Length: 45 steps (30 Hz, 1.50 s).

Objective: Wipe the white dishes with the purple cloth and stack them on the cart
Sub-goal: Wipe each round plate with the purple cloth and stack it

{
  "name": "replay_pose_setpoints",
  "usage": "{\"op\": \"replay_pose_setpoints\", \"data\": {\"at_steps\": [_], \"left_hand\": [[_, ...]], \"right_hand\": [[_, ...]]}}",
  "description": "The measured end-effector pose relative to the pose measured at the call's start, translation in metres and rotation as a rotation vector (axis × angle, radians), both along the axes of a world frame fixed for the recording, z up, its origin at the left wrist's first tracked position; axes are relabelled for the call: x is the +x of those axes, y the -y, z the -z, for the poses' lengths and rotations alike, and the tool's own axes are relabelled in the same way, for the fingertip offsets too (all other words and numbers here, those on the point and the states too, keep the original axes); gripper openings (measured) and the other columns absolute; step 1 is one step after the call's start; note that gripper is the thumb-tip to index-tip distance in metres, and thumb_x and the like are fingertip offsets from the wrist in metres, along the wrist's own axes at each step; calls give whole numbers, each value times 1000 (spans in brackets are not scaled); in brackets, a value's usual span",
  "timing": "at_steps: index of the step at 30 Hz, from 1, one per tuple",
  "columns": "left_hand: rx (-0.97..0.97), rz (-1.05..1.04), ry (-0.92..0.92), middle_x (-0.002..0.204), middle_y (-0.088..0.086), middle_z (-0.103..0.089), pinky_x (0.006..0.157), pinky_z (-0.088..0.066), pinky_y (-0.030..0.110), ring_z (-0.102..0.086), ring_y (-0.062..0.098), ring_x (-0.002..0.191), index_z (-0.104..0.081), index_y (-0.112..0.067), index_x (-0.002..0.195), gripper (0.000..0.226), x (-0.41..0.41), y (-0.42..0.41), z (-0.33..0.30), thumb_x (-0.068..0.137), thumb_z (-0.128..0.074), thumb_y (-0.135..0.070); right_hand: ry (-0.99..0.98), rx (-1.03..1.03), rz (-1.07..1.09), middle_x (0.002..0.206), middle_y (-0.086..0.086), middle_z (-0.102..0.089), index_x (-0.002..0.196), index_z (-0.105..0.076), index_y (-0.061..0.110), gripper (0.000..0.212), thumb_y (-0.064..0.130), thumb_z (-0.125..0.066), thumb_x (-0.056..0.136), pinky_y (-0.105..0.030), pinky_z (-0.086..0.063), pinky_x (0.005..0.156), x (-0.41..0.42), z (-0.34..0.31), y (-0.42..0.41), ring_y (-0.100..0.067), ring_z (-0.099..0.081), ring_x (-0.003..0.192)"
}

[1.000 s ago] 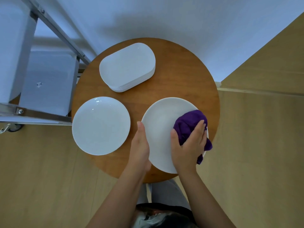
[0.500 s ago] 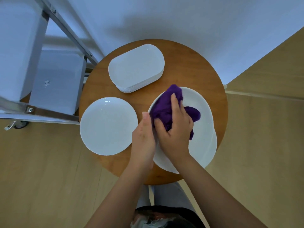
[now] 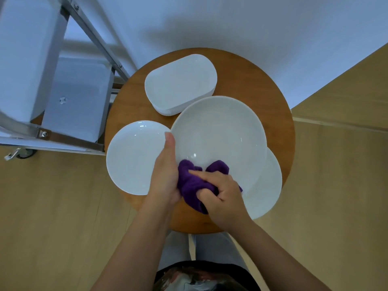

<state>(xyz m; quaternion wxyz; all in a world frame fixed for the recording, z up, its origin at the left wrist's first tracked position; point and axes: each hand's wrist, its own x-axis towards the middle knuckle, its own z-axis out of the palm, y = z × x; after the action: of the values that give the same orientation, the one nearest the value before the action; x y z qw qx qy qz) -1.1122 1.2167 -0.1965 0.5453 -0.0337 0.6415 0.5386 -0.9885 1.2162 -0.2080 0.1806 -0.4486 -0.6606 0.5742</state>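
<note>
I'm tilting the top plate [image 3: 218,131] up with left hand [image 3: 165,177] gripping its rim — right hand [image 3: 222,196] clenching purple cloth [image 3: 193,183], wiping.

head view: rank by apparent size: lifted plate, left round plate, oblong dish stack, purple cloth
1. Lifted plate, though raised toward the camera, so inflated.
2. Left round plate and oblong dish stack: too close to rank.
3. Purple cloth, bunched.

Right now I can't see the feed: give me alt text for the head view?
The right hand rubs a purple cloth on a raised white round plate that the left hand holds by the edge. Another plate lies beneath, a third plate and stacked oval dishes share the round wooden table.
</note>
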Motion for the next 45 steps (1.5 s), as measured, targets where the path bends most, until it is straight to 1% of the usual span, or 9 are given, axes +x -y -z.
{"op": "replay_pose_setpoints", "data": {"at_steps": [4,11,14,17,22,28,32,40,45], "left_hand": [[55,97,-65,106,2,-70,79,-57,47,-68,25,98,-61,-36,108,33,-10,-3,-9,91,-42,-57],[26,159,-137,78,-17,-71,66,-58,33,-70,13,81,-65,-56,72,30,-9,0,-13,91,-42,-58],[16,98,-151,87,-13,-69,81,-55,43,-65,18,93,-63,-53,82,22,-16,0,-12,91,-43,-58],[5,105,-140,82,-16,-68,76,-55,40,-64,16,89,-61,-56,77,19,-19,-1,-12,89,-47,-59],[18,69,113,81,-3,-75,65,-60,40,-72,22,83,-70,-37,90,37,-17,4,-12,83,-48,-66],[-35,28,295,91,8,-75,59,-58,41,-73,26,79,-68,-24,103,59,-22,12,-13,68,-58,-71],[-99,108,183,80,-2,-75,54,-58,33,-72,13,73,-66,-32,100,58,-21,17,-12,58,-59,-72],[36,138,122,80,-12,-74,56,-56,23,-69,1,77,-70,-52,73,13,-15,29,-21,68,-60,-58],[83,145,89,88,-6,-74,65,-59,33,-71,12,86,-71,-47,82,27,-24,28,-26,61,-62,-61]], "right_hand": [[-24,-205,-139,84,28,-65,82,-64,52,29,29,-52,69,-11,-48,69,23,-4,-14,5,-59,89],[349,-343,-477,65,-10,-58,65,-64,4,32,31,-47,58,-25,-41,58,59,-36,-63,-14,-50,61],[264,-345,-248,66,-12,-60,73,-66,5,32,29,-49,60,-18,-44,48,70,-62,-82,-19,-56,57],[26,-145,100,72,1,-66,82,-72,30,27,25,-50,67,-14,-49,52,60,-76,-81,-6,-63,65],[144,-140,-361,133,33,-33,136,-18,53,69,58,-50,76,-10,-32,99,19,-58,-34,15,-34,120],[368,652,-316,124,-8,-60,134,-51,19,55,47,-46,87,-43,-43,95,3,-38,-10,-26,-52,114],[460,713,-440,149,-7,-35,142,-37,19,56,45,-25,94,-54,-18,110,-19,-18,3,-29,-23,140],[361,937,-86,135,-14,-33,133,-36,12,44,32,-38,94,-37,-31,104,-43,-1,-9,-29,-35,124],[260,980,6,130,-21,-53,125,-42,10,34,23,-43,94,-37,-35,103,-49,-5,-25,-32,-45,122]]}}
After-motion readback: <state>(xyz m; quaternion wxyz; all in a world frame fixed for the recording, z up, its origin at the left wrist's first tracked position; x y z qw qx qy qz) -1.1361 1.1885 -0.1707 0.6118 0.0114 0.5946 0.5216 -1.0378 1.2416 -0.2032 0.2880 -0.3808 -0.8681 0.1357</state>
